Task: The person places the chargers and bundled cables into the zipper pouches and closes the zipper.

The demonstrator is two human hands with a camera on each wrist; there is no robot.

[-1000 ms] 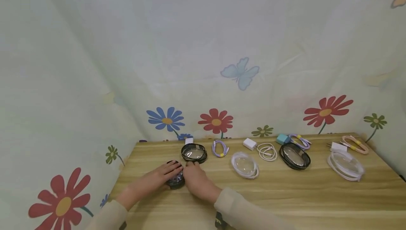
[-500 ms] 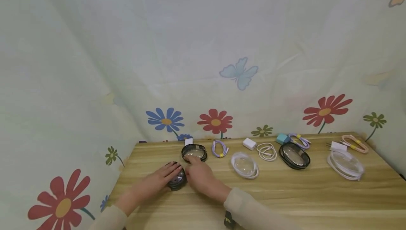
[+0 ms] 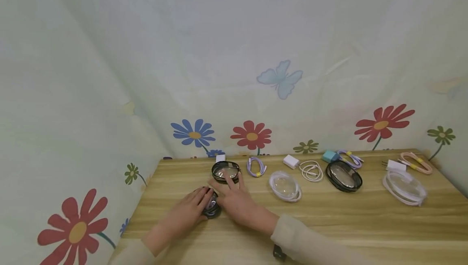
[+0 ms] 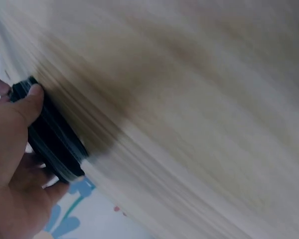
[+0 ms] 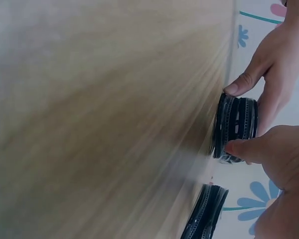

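Note:
My left hand (image 3: 186,208) grips a small round clear case with a black zipped rim (image 3: 212,205) at the left of the table. In the left wrist view its thumb lies along the dark rim (image 4: 55,134), with fingers around the far side. My right hand (image 3: 241,204) works at the same case from the right. The right wrist view has its thumb pressed to the case's zipped side (image 5: 236,119), its other fingers mostly hidden. From the head view, some right fingers spread over the edge of a second black-rimmed clear case (image 3: 213,171).
On the wooden table (image 3: 329,224) lie a white charger (image 3: 220,158), a purple cable (image 3: 256,166), a white-rimmed case (image 3: 271,183), another charger (image 3: 291,161) with white cable (image 3: 311,170), a teal charger (image 3: 330,156) and another black-rimmed case (image 3: 343,175). A floral cloth hangs behind.
My right hand has shifted from the case's far right edge, its fingers spreading from a closer curl. My left hand stays on the case. The head view has shifted slightly.

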